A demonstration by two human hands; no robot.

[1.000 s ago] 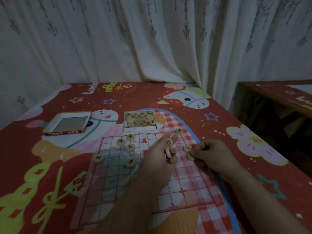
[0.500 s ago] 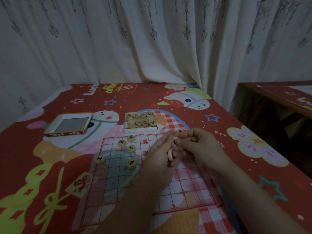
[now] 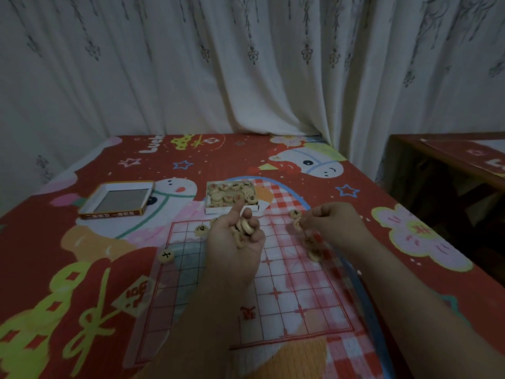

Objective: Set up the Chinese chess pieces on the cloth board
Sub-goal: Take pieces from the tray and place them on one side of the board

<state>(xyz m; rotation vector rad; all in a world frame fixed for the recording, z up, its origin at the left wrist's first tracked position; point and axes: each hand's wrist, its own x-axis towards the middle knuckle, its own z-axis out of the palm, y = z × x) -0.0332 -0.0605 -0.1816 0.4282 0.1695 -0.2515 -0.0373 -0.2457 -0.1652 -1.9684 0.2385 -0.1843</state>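
Observation:
The thin cloth board (image 3: 289, 294) with a red grid lies on the table in front of me. My left hand (image 3: 235, 242) hovers palm up over its middle, cupping several round wooden chess pieces (image 3: 244, 228). My right hand (image 3: 333, 225) is at the board's far right edge, its fingertips pinching one piece (image 3: 298, 224). Loose pieces lie on the board: one at the left edge (image 3: 166, 256), one near the far left (image 3: 201, 230), one at the far right corner (image 3: 295, 213) and a blurred one (image 3: 314, 254) below my right hand.
A small white box (image 3: 232, 209) holding several more pieces sits just beyond the board. Its empty lid (image 3: 117, 201) lies to the left. The table has a red cartoon cloth (image 3: 82, 283). White curtains hang behind, and a wooden table (image 3: 448, 165) stands at the right.
My right hand has moved away from my left hand, back to the board's right edge, with a piece in its fingers. My left hand stayed over the board holding its pieces.

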